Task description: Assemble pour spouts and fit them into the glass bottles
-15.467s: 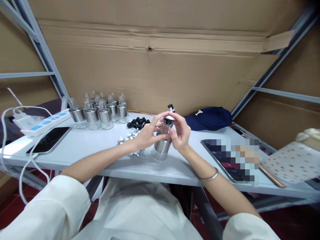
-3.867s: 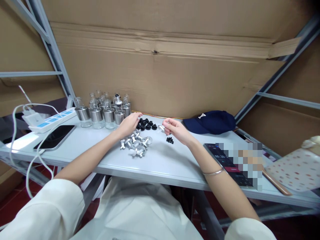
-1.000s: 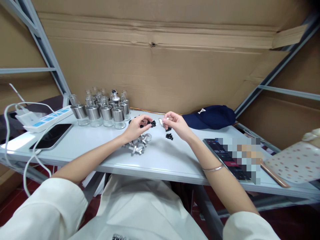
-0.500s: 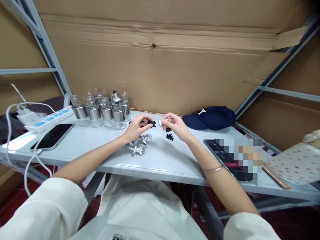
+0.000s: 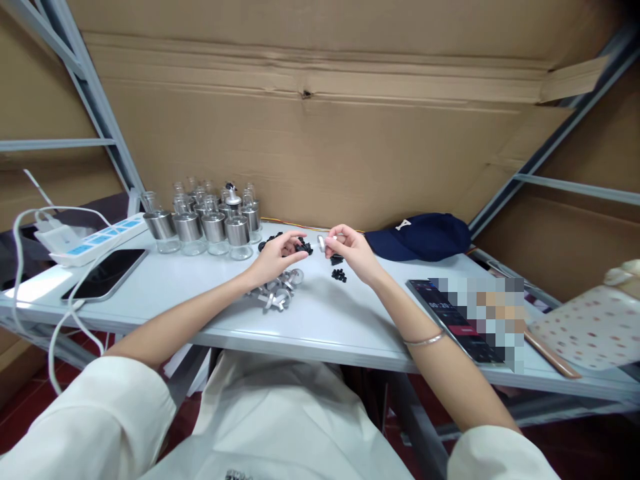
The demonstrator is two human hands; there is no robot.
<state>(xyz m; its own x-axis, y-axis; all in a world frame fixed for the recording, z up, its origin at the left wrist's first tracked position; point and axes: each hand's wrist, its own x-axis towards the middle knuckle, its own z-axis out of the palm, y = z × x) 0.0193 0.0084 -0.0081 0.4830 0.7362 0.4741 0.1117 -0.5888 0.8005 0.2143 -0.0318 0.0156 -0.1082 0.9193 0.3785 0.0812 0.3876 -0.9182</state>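
My left hand [image 5: 274,255] pinches a small black cap [image 5: 301,247] above a pile of silver spout pieces [image 5: 276,293] on the white table [image 5: 320,320]. My right hand [image 5: 351,251] holds a small silver spout piece [image 5: 323,241] just to the right of that cap. The two parts are close together between my fingertips. More black caps [image 5: 270,241] lie behind my left hand, and a few tiny black bits [image 5: 339,275] lie under my right hand. A group of glass bottles with silver sleeves [image 5: 207,224] stands at the back left; one carries a fitted spout.
A phone [image 5: 104,273] and a power strip [image 5: 95,240] with white cables lie at the left. A navy cap [image 5: 419,235] sits at the back right. A tablet [image 5: 465,320] and a dotted notebook [image 5: 585,327] lie at the right. Cardboard walls the back.
Both hands have come closer together over the last second, the black cap nearing the silver piece. Earlier, a bottle I was fitting with a spout went to the group at back left.
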